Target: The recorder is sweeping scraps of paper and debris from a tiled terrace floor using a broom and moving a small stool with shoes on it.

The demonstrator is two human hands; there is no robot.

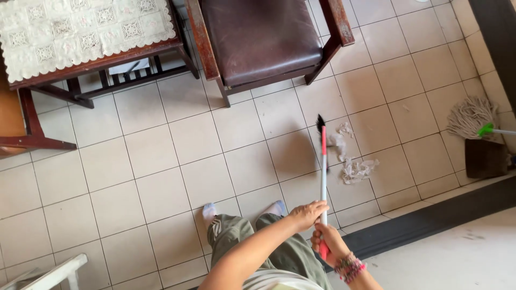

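My left hand (307,213) grips the silver and red handle of a broom (323,177), with my right hand (329,241) holding the same handle lower down, near its red end. A beaded bracelet sits on my right wrist. The broom's black bristle head (321,124) rests on the tiled floor in front of me. Just right of the bristles lie crumpled scraps of clear plastic and paper (356,167). My feet in white socks (209,210) stand on the tiles below.
A brown cushioned wooden armchair (263,37) stands ahead, beside a wooden table with a lace cloth (80,32). A string mop (473,115) with a green handle lies at right by a dark dustpan (485,158). A dark threshold strip (430,220) runs at lower right. A white chair edge (48,274) shows bottom left.
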